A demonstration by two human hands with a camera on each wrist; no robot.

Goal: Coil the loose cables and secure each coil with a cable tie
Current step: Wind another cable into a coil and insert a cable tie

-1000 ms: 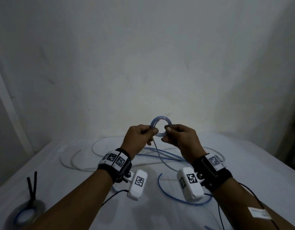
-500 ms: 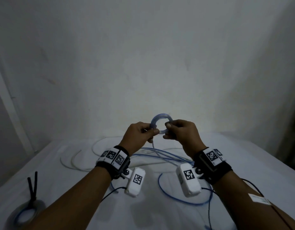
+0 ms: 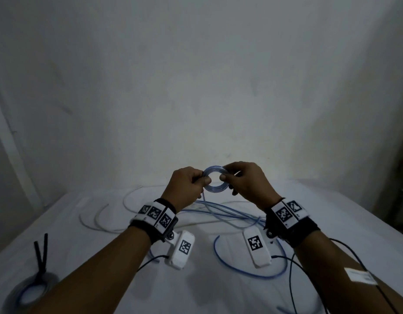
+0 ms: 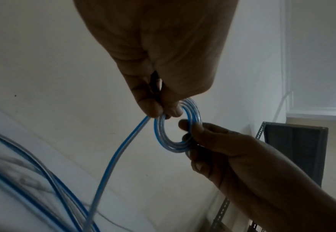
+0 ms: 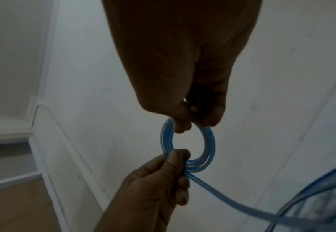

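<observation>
A small coil of blue-and-clear cable [image 3: 215, 189] is held up above the table, between both hands. My left hand [image 3: 201, 180] pinches its left side with thumb and forefinger, where the loose tail [image 3: 218, 214] drops to the table. My right hand [image 3: 225, 175] pinches the right side. In the left wrist view the coil [image 4: 159, 133] shows several turns, with the left hand [image 4: 163, 109] above it and the right hand [image 4: 189, 130] beside it. In the right wrist view the right hand [image 5: 195, 122] grips the coil [image 5: 208, 141] on top and the left hand [image 5: 179, 160] below.
Loose blue cable [image 3: 248, 273] and white cable [image 3: 101, 220] lie in loops on the white table [image 3: 332, 211]. At the front left lies a finished coil [image 3: 35, 288] bound with a black tie [image 3: 40, 252]. A plain wall stands close behind the table.
The coil has tipped a little flatter and sits slightly lower. Both hands have shifted their pinch round its rim; the right thumb now sits at the inner right edge.
</observation>
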